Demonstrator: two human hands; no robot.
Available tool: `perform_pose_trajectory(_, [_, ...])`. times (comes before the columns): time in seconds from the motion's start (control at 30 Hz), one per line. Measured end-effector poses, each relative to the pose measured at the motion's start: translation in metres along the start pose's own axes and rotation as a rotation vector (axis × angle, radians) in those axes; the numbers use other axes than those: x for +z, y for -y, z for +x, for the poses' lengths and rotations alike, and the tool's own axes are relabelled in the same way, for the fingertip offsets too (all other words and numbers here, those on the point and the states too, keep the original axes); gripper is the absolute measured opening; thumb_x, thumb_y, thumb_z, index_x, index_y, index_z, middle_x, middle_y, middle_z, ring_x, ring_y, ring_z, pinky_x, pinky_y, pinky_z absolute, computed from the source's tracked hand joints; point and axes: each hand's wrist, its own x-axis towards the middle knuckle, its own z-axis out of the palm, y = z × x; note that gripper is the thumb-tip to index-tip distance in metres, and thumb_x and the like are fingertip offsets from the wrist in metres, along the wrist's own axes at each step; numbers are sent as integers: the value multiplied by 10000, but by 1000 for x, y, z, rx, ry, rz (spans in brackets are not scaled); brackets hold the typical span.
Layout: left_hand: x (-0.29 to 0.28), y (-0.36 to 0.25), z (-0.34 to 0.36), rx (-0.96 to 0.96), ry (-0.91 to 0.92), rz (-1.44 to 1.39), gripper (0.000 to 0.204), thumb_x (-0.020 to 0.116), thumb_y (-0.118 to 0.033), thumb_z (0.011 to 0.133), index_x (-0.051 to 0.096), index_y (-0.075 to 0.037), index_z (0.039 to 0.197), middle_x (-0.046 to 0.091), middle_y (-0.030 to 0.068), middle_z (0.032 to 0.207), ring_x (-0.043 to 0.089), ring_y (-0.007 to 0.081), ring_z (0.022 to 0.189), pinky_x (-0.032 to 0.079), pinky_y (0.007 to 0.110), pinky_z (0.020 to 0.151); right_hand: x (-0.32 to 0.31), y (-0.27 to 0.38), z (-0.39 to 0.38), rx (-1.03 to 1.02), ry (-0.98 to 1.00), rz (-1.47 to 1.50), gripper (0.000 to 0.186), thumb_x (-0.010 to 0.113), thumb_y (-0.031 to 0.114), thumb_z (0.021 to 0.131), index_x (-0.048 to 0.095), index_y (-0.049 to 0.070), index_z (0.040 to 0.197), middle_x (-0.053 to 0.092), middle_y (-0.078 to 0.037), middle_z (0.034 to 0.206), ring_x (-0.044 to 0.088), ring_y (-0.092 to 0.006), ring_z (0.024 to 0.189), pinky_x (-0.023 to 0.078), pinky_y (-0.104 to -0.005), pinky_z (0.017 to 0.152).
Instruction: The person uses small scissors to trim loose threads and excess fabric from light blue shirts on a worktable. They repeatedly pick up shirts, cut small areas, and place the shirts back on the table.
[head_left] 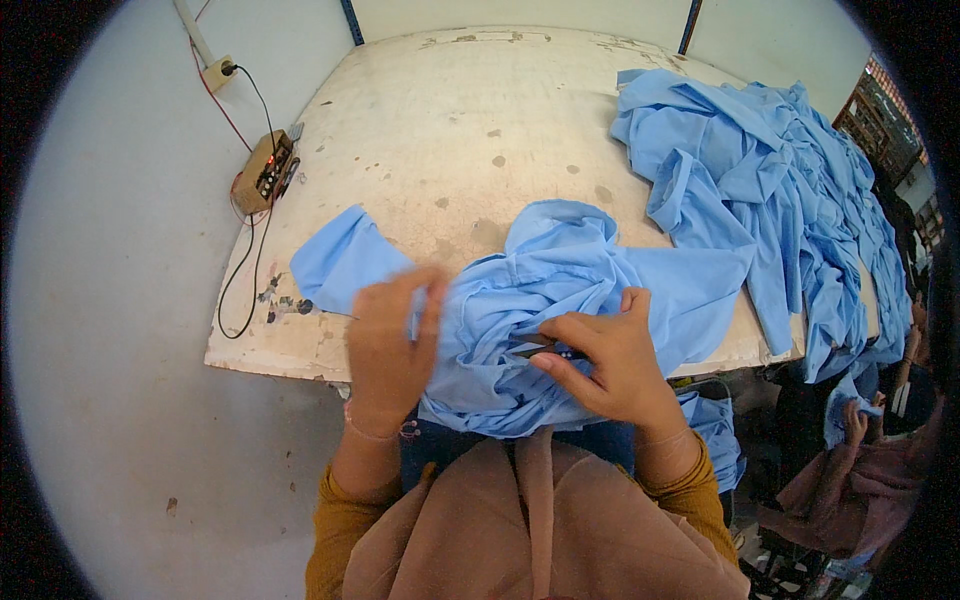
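A light blue shirt (500, 310) lies bunched at the table's front edge, with its lower part hanging over toward my lap. One sleeve spreads out to the left, and another part spreads right. My right hand (610, 365) is over the middle of the shirt, closed on what look like small thread snips (528, 350). Their pointed metal end shows beyond the thumb and forefinger; the rest is mostly covered. Above the shirt's left side, my left hand (390, 335) is smeared by motion, so its fingers and any hold on the cloth cannot be made out.
A large heap of blue garments (740, 170) covers the table's right side and drapes over its edge. On the left sit a brown electrical box (265, 172) and a cable (250, 290). More blue cloth (712, 435) hangs below the table. At right, another person (850, 480) handles blue cloth.
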Motion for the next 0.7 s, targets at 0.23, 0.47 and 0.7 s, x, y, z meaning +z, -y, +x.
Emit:
perform_pose_trajectory(0.23, [-20, -10, -20, 70, 327, -343, 229, 793, -150, 769, 717, -132, 984, 644, 44, 1135, 580, 202, 1035, 382, 377, 923, -3, -22, -7, 57, 123, 58, 160, 719, 278, 821, 700, 199, 959, 707, 4, 829, 584, -186, 711, 227, -420, 820])
perform_pose_trajectory(0.47, [-16, 9, -29, 169, 108, -295, 133, 786, -102, 768, 691, -112, 860, 685, -11, 877, 614, 159, 819, 366, 363, 818, -3, -29, -11, 74, 153, 111, 257, 684, 106, 705, 697, 209, 940, 693, 19, 778, 573, -172, 716, 218, -399, 829])
perform_pose_trajectory(0.7, [-21, 28, -20, -133, -447, -151, 220, 725, -104, 855, 612, -56, 1037, 645, 88, 976, 580, 206, 976, 392, 376, 912, -1, -31, -15, 65, 117, 115, 266, 684, 103, 700, 698, 217, 939, 692, 33, 780, 576, -169, 712, 215, -416, 832])
